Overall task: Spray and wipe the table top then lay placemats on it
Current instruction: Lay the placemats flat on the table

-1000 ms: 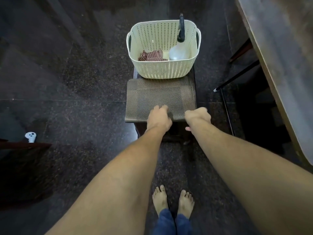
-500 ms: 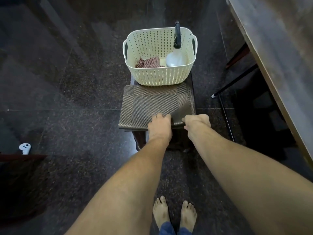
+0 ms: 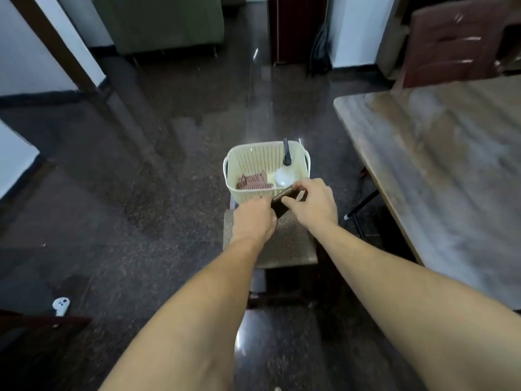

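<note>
Head view | right hand pinches raised placemat edge, left hand curled round its near end | held over mat stack, near side of basket holding spray bottle, cloth | table right.

left hand and right hand: both bare. forearms bare along all their visible length, down to the lower edge of view. tendon lines show at the right wrist. finer detail lost to blur.
</note>
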